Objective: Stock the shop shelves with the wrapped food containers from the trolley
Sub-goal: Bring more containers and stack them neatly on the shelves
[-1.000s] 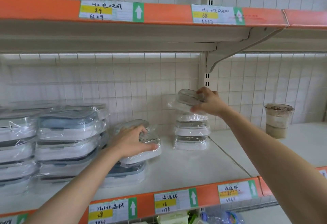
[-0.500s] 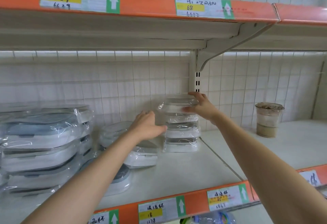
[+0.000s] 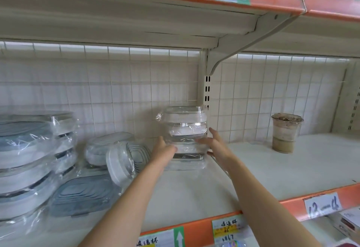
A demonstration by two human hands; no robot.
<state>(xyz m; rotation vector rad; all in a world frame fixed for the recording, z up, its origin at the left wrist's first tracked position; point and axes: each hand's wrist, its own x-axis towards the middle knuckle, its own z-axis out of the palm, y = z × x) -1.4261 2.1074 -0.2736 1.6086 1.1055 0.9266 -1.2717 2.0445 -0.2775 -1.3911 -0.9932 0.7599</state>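
Running across the view, a cream shelf (image 3: 253,168) with an orange front edge backs onto a white wire grid. The stack of wrapped containers (image 3: 186,135) stands by the slotted upright, the left hand (image 3: 164,152) and right hand (image 3: 215,145) flanking it, fingers straight against its sides. Larger wrapped containers (image 3: 29,161) pile at left; a plastic cup (image 3: 285,132) stands at right.

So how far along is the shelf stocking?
Done: wrapped containers are stacked at the shelf's left, and a small stack stands by the upright. In hand: the left hand and right hand flank that small stack, apparently steadying it. Left: one container lies tipped on its side, and the trolley is out of view, so the remainder is unknown.
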